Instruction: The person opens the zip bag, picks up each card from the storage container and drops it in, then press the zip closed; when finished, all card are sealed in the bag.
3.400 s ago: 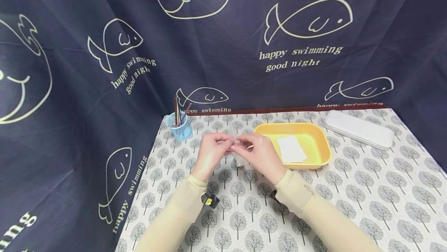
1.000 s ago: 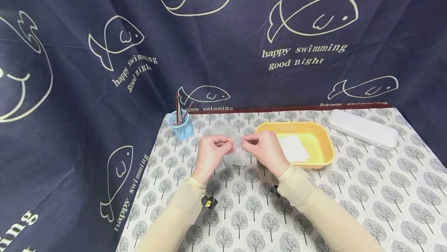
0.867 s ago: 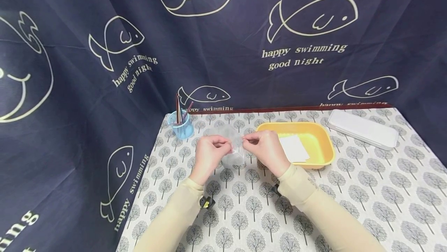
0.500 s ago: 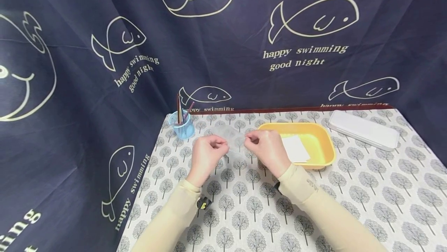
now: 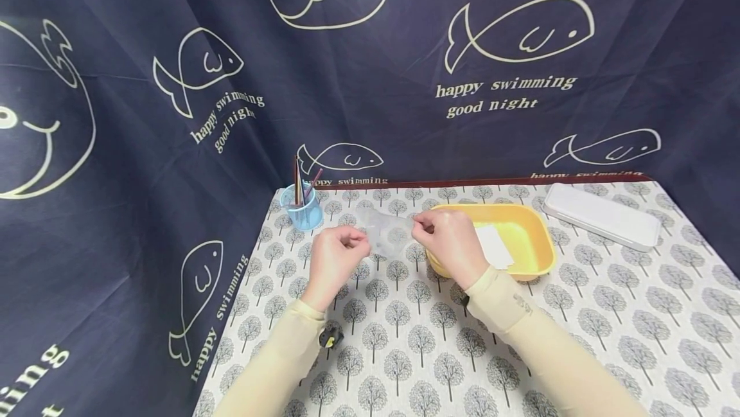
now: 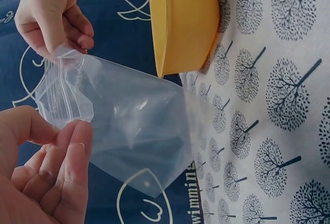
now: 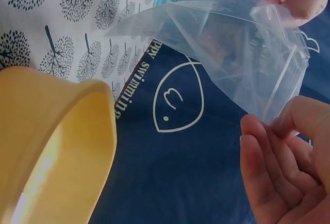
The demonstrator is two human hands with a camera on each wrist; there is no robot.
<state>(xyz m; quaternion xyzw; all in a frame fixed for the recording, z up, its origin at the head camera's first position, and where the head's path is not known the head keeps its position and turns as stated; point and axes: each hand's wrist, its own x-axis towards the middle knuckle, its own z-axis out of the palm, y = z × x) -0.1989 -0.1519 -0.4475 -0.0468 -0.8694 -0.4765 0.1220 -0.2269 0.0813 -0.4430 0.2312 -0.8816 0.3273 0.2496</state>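
Note:
A clear zip-lock bag (image 6: 136, 118) is stretched between both hands above the tablecloth. My left hand (image 5: 335, 259) pinches one side of its zip edge between thumb and forefinger. The opposite side of that edge is pinched by my right hand (image 5: 453, 243), which overlaps the left part of a yellow tray (image 5: 523, 230) in the head view. In the left wrist view the zip strips show near the fingertips, and the bag's body spreads out from them toward the cloth. The right wrist view shows the bag (image 7: 227, 48) see-through, with the blue cup's colour behind it.
White cards (image 5: 494, 247) lie in the yellow tray. A blue mesh cup (image 5: 304, 214) with several pens or pencils stands at the back left. A white flat case (image 5: 601, 216) lies at the back right. A dark blue curtain (image 5: 405, 115) hangs behind the tree-patterned table.
The hands, close together at first, have moved apart, left hand to the left and right hand to the right. The bag, seen nearly edge-on before, is now spread between them.

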